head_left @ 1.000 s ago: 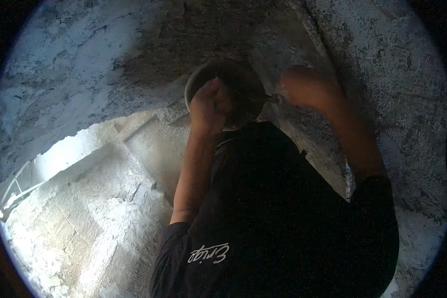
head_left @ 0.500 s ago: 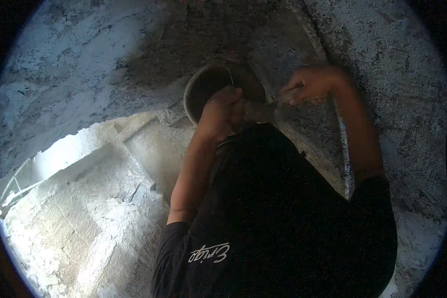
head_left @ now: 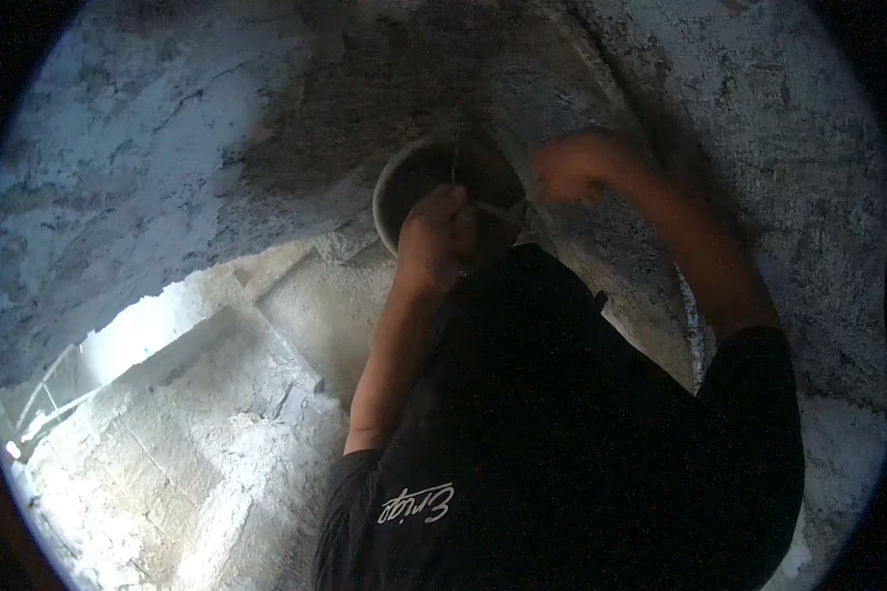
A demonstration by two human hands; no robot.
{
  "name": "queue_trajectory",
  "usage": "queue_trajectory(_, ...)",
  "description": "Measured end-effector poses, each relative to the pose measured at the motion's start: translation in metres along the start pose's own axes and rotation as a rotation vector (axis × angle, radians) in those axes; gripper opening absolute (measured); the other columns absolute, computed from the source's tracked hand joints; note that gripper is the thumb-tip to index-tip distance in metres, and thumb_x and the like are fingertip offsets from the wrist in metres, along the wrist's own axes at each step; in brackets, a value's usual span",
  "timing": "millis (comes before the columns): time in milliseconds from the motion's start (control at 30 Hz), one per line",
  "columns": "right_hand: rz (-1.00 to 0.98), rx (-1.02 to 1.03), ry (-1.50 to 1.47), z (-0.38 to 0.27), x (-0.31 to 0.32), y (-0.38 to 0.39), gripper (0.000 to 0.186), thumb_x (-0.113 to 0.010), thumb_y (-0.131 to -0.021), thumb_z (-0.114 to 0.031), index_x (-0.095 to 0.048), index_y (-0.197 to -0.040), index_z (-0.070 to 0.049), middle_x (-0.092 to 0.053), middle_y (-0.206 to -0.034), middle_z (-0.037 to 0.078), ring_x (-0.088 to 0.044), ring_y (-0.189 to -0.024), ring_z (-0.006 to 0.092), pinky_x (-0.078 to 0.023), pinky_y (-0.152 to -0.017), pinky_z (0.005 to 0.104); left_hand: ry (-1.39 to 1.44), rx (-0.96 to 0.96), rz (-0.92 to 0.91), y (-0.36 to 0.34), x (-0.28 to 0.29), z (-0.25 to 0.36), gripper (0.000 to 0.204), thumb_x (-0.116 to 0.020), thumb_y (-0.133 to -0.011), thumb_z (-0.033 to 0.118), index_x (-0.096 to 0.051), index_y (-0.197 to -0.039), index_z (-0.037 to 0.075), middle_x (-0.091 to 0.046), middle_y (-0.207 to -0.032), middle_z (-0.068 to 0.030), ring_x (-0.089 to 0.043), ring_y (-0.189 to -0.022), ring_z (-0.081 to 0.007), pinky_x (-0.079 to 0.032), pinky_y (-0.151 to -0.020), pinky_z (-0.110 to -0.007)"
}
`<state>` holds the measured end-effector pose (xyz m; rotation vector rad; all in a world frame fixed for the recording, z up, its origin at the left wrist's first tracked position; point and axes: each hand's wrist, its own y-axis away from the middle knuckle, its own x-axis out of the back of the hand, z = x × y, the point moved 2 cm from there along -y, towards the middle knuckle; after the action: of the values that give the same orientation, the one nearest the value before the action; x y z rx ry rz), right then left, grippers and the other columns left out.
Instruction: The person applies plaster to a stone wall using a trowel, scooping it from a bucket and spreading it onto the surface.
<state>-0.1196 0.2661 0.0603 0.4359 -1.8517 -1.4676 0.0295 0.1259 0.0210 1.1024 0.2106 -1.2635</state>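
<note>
My left hand is closed around the thin wire handle of a round, dark bucket. The bucket hangs at the front of my dark shirt, its inside too dim to make out. To its right is my right hand, fingers curled and blurred by motion. A narrow, pale tool, which looks like a trowel seen nearly edge-on, lies across the bucket's right side and points toward that hand. The grip on the tool is hard to see in the dimness.
A rough, plastered concrete surface spans the upper left, and another rough wall rises at the right. Lower left lie a brightly lit, dusty concrete surface and a pale railing beside a bright opening.
My right hand has moved slightly left, nearer the bucket. The flat tool between the hands has turned from broadside to nearly edge-on. My left hand keeps its hold on the bucket handle.
</note>
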Motion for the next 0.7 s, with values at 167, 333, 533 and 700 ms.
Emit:
queue_trajectory(167,-0.066,-0.003,-0.052,-0.015,0.004,0.012,0.037,-0.055,-0.087,-0.032,-0.066,-0.086,0.004,-0.068,-0.075,0.015,-0.067,-0.064,0.0232,-0.054,-0.057,0.0379,0.076,-0.039,0.083,-0.006,-0.003,0.002,0.02,-0.043,-0.09,0.017,-0.041,-0.071,0.015,-0.034,-0.058,0.0047,-0.029,-0.045,-0.0075,-0.022,-0.041,-0.025)
queue_trajectory(333,-0.09,0.038,-0.13,-0.018,0.004,0.013,0.04,-0.057,-0.087,-0.034,-0.064,-0.098,0.004,-0.068,-0.081,0.018,-0.068,-0.067,0.0254,-0.055,-0.059,0.038,0.026,0.048,0.091,-0.002,-0.002,0.004,0.015,-0.046,-0.091,0.018,-0.044,-0.076,0.016,-0.034,-0.06,0.0057,-0.029,-0.05,-0.0074,-0.023,-0.045,-0.024)
queue_trajectory(533,-0.171,0.164,-0.337,-0.008,-0.004,-0.012,0.042,-0.059,-0.087,-0.032,-0.059,-0.116,-0.003,-0.067,-0.081,0.018,-0.067,-0.066,0.0241,-0.056,-0.056,0.0344,-0.046,0.117,0.013,0.002,-0.007,-0.003,0.014,-0.047,-0.091,0.017,-0.045,-0.077,0.015,-0.036,-0.061,0.0051,-0.029,-0.048,-0.0072,-0.024,-0.044,-0.024)
queue_trajectory(700,-0.232,0.265,-0.435,0.003,-0.017,-0.028,0.042,-0.06,-0.087,-0.031,-0.058,-0.118,-0.004,-0.066,-0.085,0.017,-0.066,-0.065,0.022,-0.054,-0.052,0.0338,-0.092,0.122,0.032,0.003,-0.006,-0.006,0.011,-0.047,-0.092,0.018,-0.045,-0.082,0.014,-0.036,-0.061,0.0049,-0.029,-0.048,-0.0073,-0.024,-0.044,-0.024)
